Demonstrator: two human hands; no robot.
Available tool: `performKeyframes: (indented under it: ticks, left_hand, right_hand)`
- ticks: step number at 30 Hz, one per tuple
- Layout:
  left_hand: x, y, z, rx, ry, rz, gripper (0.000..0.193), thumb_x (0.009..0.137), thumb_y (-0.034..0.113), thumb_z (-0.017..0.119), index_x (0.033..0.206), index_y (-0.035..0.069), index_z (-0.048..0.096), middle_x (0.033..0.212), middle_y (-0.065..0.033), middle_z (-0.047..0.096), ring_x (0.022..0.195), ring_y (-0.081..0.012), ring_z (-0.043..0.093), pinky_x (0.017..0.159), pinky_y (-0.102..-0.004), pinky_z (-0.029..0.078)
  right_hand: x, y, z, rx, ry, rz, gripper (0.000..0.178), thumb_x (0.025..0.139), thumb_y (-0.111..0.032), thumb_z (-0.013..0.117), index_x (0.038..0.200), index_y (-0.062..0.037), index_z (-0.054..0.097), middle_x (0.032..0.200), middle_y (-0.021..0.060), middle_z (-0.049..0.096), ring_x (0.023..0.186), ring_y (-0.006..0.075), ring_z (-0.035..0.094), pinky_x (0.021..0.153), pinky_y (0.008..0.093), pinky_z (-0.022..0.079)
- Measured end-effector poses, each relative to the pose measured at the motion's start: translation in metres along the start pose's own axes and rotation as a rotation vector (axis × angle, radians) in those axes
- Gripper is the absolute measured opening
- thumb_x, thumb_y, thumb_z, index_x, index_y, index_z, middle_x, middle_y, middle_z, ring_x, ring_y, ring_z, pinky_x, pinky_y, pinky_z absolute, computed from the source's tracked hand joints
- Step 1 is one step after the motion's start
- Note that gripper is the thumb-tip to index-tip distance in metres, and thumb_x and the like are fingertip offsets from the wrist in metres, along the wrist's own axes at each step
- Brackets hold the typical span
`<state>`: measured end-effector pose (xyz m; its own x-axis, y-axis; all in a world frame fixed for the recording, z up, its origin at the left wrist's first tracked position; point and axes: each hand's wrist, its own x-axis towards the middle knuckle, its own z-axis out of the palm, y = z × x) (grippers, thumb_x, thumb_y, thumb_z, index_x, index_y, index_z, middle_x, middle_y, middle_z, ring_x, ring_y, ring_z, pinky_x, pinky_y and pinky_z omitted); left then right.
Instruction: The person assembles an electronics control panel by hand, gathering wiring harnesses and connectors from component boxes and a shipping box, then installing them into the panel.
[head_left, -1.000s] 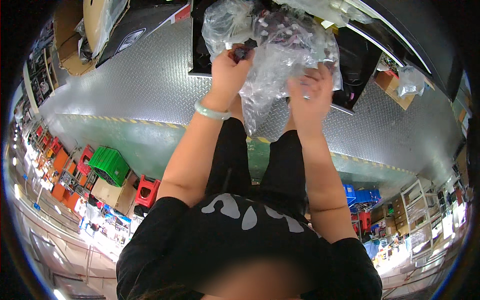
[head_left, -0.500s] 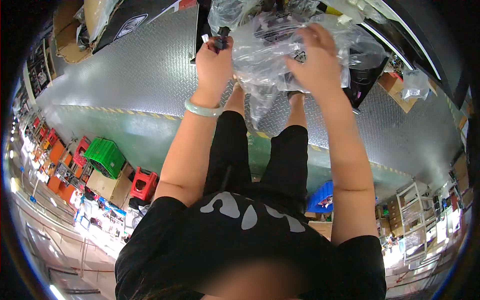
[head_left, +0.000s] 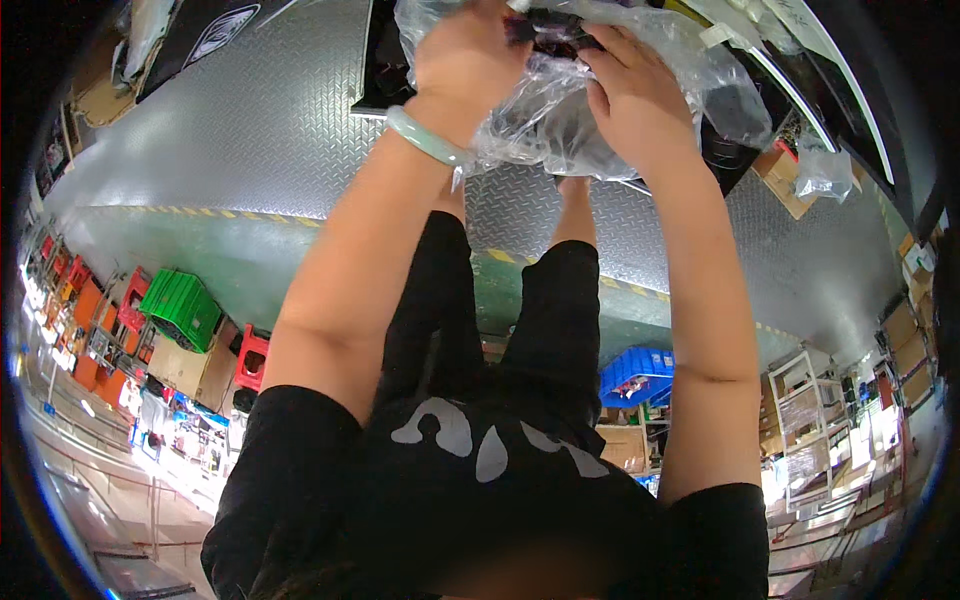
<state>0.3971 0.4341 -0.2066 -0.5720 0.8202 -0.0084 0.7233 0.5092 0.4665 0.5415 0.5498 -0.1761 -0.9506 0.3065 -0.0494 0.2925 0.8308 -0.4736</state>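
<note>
Metal floor (head_left: 270, 120), plastic bag (head_left: 570, 130) (clear, crumpled) under right hand (head_left: 645, 105)

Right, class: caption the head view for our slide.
Left hand, below it a pale bangle, and right hand at crumpled clear plastic.

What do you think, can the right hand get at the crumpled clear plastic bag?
Probably yes: the right hand is over the clear plastic bag, and the left hand is off to one side, leaving its way free.
</note>
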Motion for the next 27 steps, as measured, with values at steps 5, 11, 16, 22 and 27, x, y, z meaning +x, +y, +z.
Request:
performKeyframes:
  ticks: [5,11,16,22,27]
  left_hand:
    - [0.043,-0.016,-0.012,-0.278,-0.001,-0.355,0.015,0.077,0.016,0.066,0.078,0.002,0.061,0.078,-0.0099,0.065,0.07,-0.0233,0.062,0.063,-0.0352,0.049]
    - [0.047,0.021,-0.05,-0.311,0.121,-0.064,0.013,0.073,0.01,0.065,0.083,0.003,0.061,0.083,-0.0117,0.064,0.076,-0.0295,0.062,0.067,-0.0404,0.047]
    - [0.039,0.045,-0.036,-0.45,-0.153,0.344,0.021,0.071,0.01,0.065,0.091,0.005,0.062,0.094,-0.0146,0.064,0.082,-0.0351,0.061,0.071,-0.0417,0.049]
    - [0.047,0.014,-0.008,0.036,-0.633,0.119,0.034,0.071,0.022,0.069,0.098,0.003,0.062,0.098,-0.0189,0.063,0.092,-0.0347,0.061,0.08,-0.0421,0.049]
    - [0.054,0.01,-0.019,0.097,-0.757,0.229,0.049,0.065,0.032,0.074,0.1,0.0,0.06,0.102,-0.0218,0.061,0.093,-0.0355,0.06,0.081,-0.0406,0.049]
  right_hand:
    - [-0.02,0.012,-0.021,-0.213,-0.203,0.051,0.02,0.076,-0.006,0.057,0.095,-0.0016,0.062,0.118,0.0075,0.054,0.109,0.0271,0.052,0.092,0.039,0.043]
    - [-0.01,0.009,-0.044,0.008,-0.523,0.313,0.034,0.077,-0.01,0.057,0.111,-0.005,0.059,0.129,0.0061,0.048,0.111,0.027,0.051,0.091,0.0379,0.044]
    - [0.006,0.027,-0.025,-0.228,-0.34,0.431,0.06,0.077,-0.015,0.064,0.133,-0.0143,0.041,0.133,0.004,0.046,0.116,0.0279,0.049,0.094,0.0382,0.043]
    - [-0.004,0.045,-0.028,-0.222,-0.451,0.498,0.067,0.071,-0.019,0.072,0.131,-0.0094,0.042,0.131,0.0126,0.048,0.12,0.0301,0.046,0.101,0.038,0.037]
    - [-0.008,0.05,-0.049,-0.117,-0.396,0.413,0.053,0.077,-0.018,0.066,0.126,-0.0111,0.05,0.121,0.0147,0.056,0.112,0.0295,0.053,0.095,0.0381,0.041]
